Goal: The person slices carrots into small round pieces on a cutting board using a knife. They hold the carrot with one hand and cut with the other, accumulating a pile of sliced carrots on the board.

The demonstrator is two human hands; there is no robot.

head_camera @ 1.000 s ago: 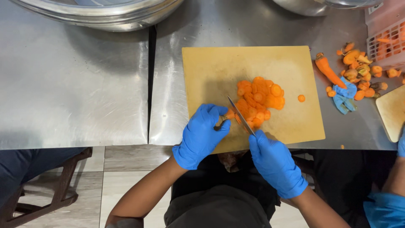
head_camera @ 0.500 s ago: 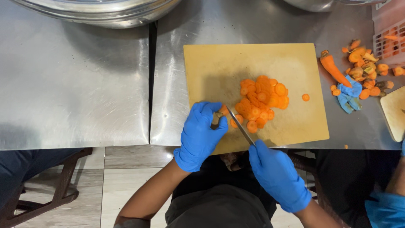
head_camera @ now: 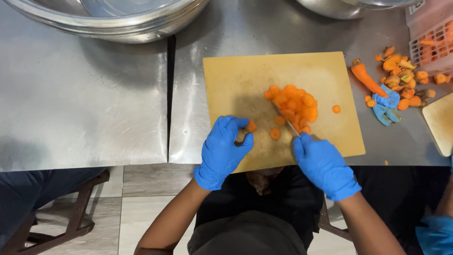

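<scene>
Both my hands wear blue gloves over a tan cutting board (head_camera: 245, 80). My left hand (head_camera: 224, 146) pinches a short carrot stub (head_camera: 251, 126) at the board's near edge. My right hand (head_camera: 323, 163) grips a knife (head_camera: 285, 120) whose blade points up and left into a pile of orange carrot slices (head_camera: 295, 104). Two loose slices (head_camera: 275, 133) lie between my hands, and one slice (head_camera: 336, 109) lies apart to the right of the pile.
A steel table (head_camera: 85, 104) with a seam carries large metal bowls (head_camera: 108, 16) at the back. Carrot peelings, a whole carrot (head_camera: 365, 78) and a blue glove (head_camera: 387, 106) lie right of the board. A pink crate (head_camera: 432, 38) and another board (head_camera: 441, 123) sit far right.
The knife has pushed cut slices up and right into the pile. My left hand has drawn back slightly with the carrot stub, leaving two slices between the hands.
</scene>
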